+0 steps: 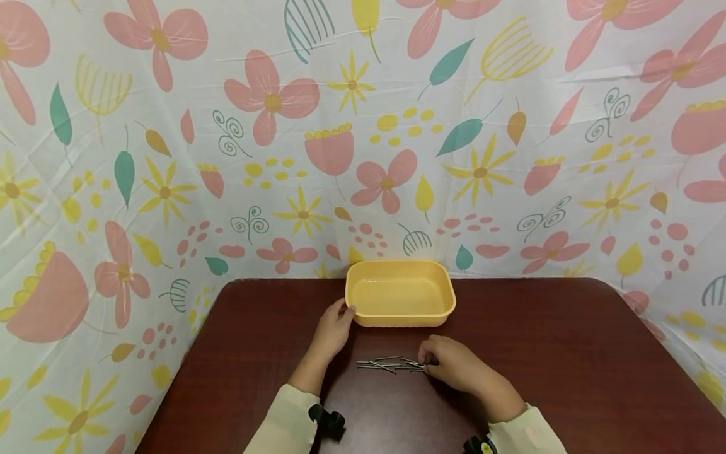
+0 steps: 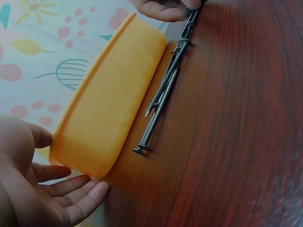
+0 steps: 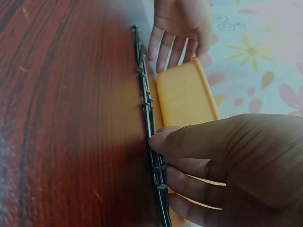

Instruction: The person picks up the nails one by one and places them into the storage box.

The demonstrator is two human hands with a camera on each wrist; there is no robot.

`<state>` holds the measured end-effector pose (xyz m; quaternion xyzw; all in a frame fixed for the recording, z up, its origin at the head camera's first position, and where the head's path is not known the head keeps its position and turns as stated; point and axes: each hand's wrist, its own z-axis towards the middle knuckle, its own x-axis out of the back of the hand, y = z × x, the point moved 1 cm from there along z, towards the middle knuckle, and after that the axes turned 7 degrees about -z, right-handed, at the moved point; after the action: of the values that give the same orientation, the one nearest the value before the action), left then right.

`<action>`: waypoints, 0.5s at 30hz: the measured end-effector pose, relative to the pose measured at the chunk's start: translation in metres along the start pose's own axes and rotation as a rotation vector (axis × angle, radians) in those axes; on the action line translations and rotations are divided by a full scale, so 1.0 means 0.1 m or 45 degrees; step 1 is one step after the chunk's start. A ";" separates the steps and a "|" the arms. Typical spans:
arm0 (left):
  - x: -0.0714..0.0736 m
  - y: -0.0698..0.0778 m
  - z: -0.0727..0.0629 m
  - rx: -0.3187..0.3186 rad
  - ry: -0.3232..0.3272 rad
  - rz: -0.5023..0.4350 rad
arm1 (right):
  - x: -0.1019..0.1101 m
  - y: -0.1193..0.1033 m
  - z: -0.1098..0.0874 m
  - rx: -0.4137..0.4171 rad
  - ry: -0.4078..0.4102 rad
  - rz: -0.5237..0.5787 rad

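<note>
A yellow rectangular plastic basin stands at the back of the table. My left hand holds its near left corner. In the left wrist view, the thumb touches the rim while the other fingers lie loosely along the basin's end. Several long metal nails lie in a loose, overlapping row in front of the basin. My right hand is at the row's right end, where thumb and forefinger pinch at a nail. The remaining fingers extend behind the nails, and part of the pinch is hidden.
The dark reddish-brown wooden table has rounded back corners. Behind it hangs a white cloth printed with flowers and leaves, close to the basin's back side. A black strap device sits on each sleeved wrist.
</note>
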<state>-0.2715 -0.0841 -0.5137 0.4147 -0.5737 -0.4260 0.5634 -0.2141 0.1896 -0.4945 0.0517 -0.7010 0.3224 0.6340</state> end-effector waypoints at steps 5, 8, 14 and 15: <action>0.00 0.00 0.01 -0.008 0.008 0.017 | 0.00 0.00 0.01 0.003 0.015 0.001; 0.00 -0.01 0.01 -0.012 0.008 0.022 | 0.00 0.00 0.01 -0.004 0.015 0.006; 0.00 -0.02 0.01 -0.019 0.013 0.016 | 0.02 -0.01 0.01 -0.002 0.026 0.001; 0.00 -0.02 0.02 -0.021 0.016 0.017 | 0.02 -0.01 0.01 0.000 0.032 -0.001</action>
<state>-0.2730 -0.0847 -0.5153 0.4088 -0.5694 -0.4243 0.5732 -0.2150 0.1891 -0.4920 0.0479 -0.6930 0.3228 0.6429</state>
